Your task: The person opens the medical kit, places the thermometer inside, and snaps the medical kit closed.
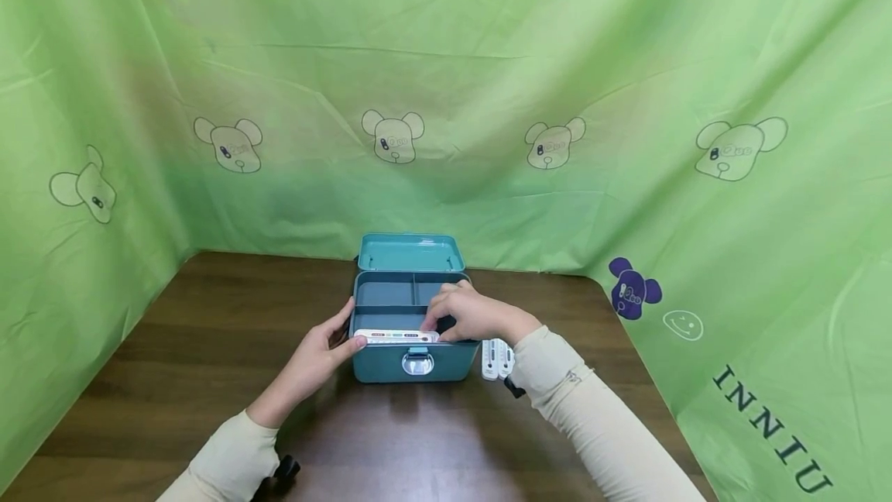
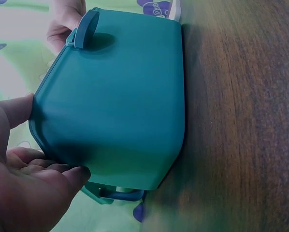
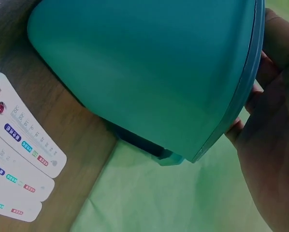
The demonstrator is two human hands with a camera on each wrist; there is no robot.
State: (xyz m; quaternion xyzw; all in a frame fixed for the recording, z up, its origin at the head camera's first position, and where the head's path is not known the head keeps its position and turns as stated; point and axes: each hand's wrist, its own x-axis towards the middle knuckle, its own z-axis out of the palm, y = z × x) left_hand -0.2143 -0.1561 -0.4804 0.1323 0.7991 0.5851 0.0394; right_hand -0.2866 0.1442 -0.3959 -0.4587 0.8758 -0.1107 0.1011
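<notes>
A teal storage box (image 1: 446,366) stands on the table with its lid (image 1: 411,252) raised at the back. Its inner tray (image 1: 383,294) has dividers. Along the front edge of the tray lies a white thermometer (image 1: 390,336), printed with coloured labels. My right hand (image 1: 463,312) reaches over the box and pinches the thermometer's right end; its fingertips are partly hidden. My left hand (image 1: 320,351) holds the box's front left corner, its thumb at the thermometer's left end and its fingers against the side wall. In the left wrist view, the left fingers (image 2: 69,176) press under the box's rim.
Right of the box, several similar white thermometers (image 3: 31,130) lie overlapping on the brown wooden table (image 1: 230,316), close to the right sleeve (image 1: 550,366). A metal-faced latch (image 1: 418,363) projects from the box's front. Green printed cloth (image 1: 460,208) hangs around the table.
</notes>
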